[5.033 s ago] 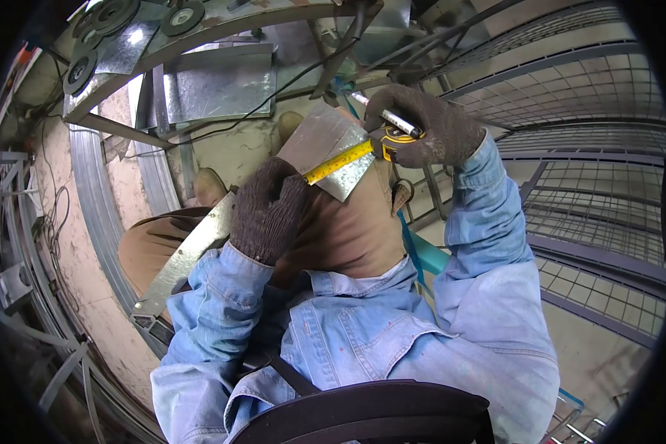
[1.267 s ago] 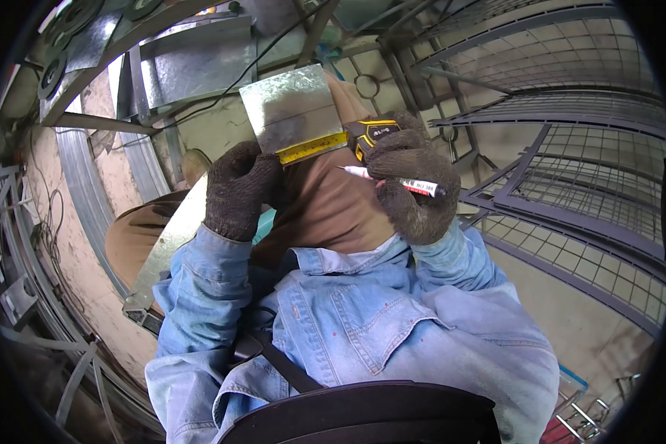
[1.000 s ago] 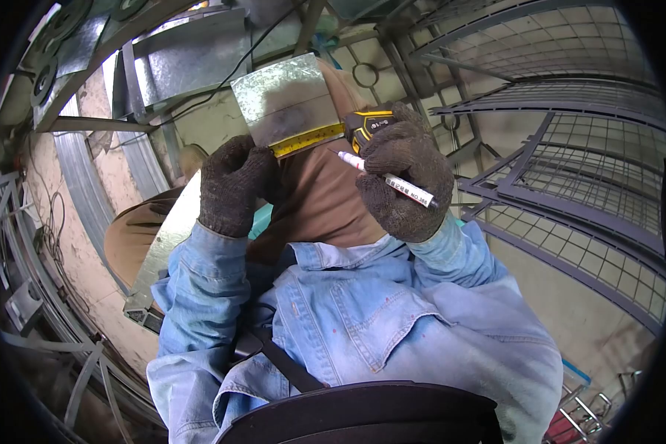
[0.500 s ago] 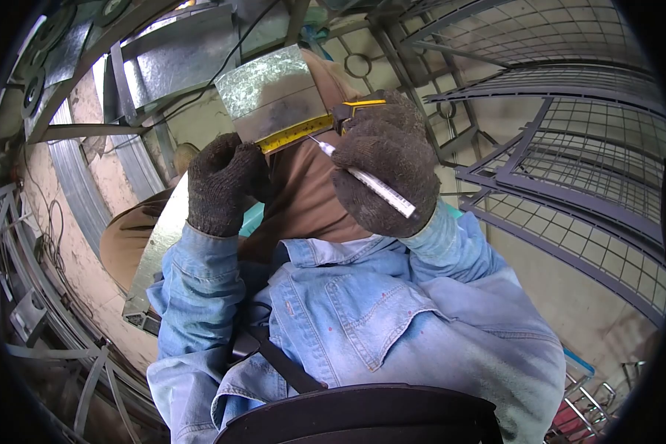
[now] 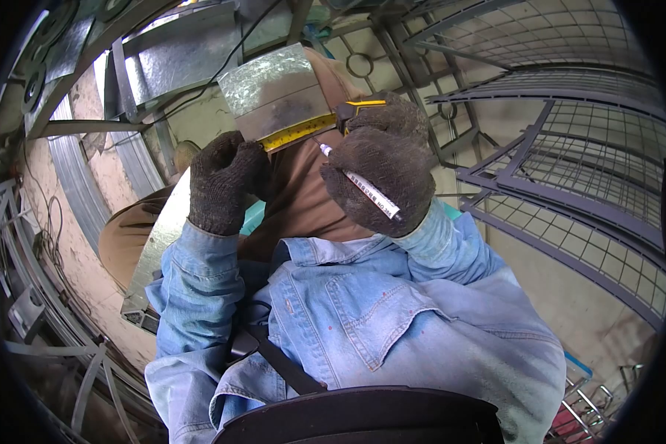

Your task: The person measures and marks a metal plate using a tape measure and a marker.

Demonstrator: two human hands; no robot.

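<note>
Both my hands wear dark knitted gloves. My left hand is closed at the left end of the yellow tape blade, which lies stretched along the near edge of a shiny metal piece over my lap. At the blade's right end, the black and yellow tape measure case sits in the gloved fingers of my right hand. That same hand grips a white marker pen with printed lettering. Its thin tip points up-left, close to the blade and the metal's near edge.
Dark wire-mesh racks stand along the right. Metal channels lie on the floor at left, near a metal frame. A long metal piece rests beside my left arm. Thin metal strips are heaped at lower left.
The marker pen has turned in my right hand, bringing its lettering into view, and its back end has swung slightly left. The metal piece and tape blade have shifted a little right.
</note>
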